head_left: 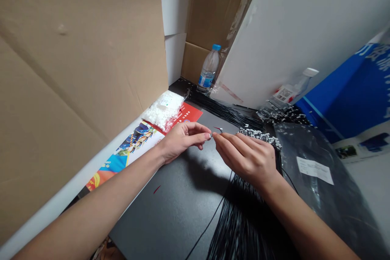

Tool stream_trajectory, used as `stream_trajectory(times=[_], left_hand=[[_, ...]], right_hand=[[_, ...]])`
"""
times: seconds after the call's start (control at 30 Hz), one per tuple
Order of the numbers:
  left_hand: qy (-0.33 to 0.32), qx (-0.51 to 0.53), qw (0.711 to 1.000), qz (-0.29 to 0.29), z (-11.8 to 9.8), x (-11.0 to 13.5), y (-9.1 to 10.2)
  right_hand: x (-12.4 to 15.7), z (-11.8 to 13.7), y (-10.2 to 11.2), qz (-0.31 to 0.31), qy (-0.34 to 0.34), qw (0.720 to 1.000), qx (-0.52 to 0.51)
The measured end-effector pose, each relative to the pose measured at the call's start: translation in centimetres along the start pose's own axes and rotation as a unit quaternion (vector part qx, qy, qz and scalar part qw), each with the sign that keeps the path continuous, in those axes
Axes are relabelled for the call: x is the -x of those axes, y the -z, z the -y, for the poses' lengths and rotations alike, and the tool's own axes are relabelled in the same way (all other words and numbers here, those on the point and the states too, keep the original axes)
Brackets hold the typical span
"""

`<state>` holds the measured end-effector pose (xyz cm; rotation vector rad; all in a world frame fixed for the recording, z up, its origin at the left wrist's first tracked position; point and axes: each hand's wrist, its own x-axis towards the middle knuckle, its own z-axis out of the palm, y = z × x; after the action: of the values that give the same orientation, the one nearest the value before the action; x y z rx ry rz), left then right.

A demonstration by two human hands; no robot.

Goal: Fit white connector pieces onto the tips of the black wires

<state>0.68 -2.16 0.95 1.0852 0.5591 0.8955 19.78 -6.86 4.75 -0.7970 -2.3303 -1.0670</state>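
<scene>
Pinching one thin wire (218, 128) between fingers of left hand (183, 140) and right hand (248, 156); glossy black bundle (243, 215) at five o'clock, matte worktop (170, 207)

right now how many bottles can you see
2: one blue-capped bottle upright at the back, one white-capped bottle leaning at the right by the white board. Others may be hidden.
</scene>
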Motion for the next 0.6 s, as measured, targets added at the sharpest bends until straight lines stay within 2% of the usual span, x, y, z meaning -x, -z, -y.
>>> stream_trajectory(times=[0.33, 0.6], left_hand=[[0.015, 0.058, 0.998, -0.007, 0.1, 0.0, 0.0], [0.028, 0.054, 0.998, 0.007, 0.2, 0.0, 0.1]], right_hand=[[-0.3, -0.1, 0.4, 0.004, 0.021, 1.0, 0.008], [-0.6, -0.6, 1.0, 0.005, 0.061, 0.998, 0.011]])
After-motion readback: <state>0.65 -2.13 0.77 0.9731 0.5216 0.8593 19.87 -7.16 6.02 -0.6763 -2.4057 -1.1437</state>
